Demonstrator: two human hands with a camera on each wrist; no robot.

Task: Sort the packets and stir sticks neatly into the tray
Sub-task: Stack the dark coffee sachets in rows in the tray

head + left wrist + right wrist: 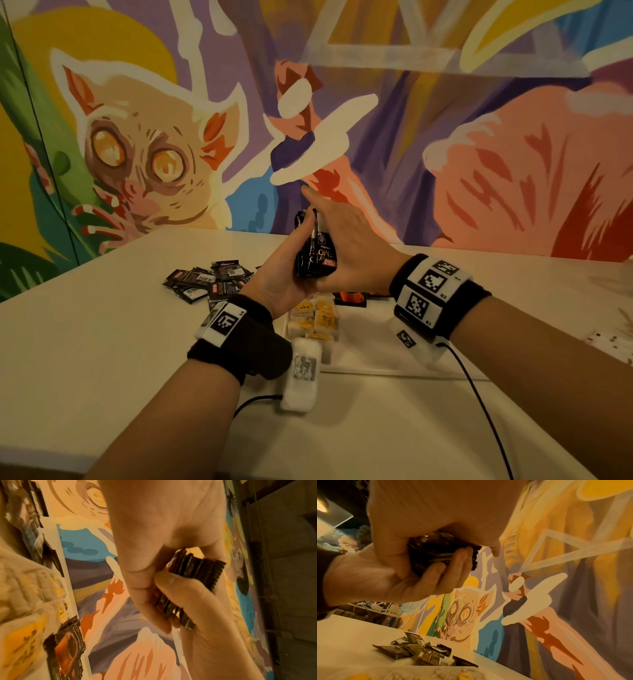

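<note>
A: State the position of both hands

B: The left hand (274, 274) and the right hand (346, 246) are raised above the desk (102, 342), palms facing. A stack of black packets (313, 250) is clamped between them, left fingers curled under it, right thumb on its near end

A: Location of the remaining packets?

B: A loose pile of black packets (205, 281) lies toward the desk's far left edge. Yellow tea packets (315, 317) sit in the white tray (363, 356) below the hands; one orange-printed packet (351, 297) lies at the tray's far side

A: Stir sticks?

B: Cannot tell from these views
</note>
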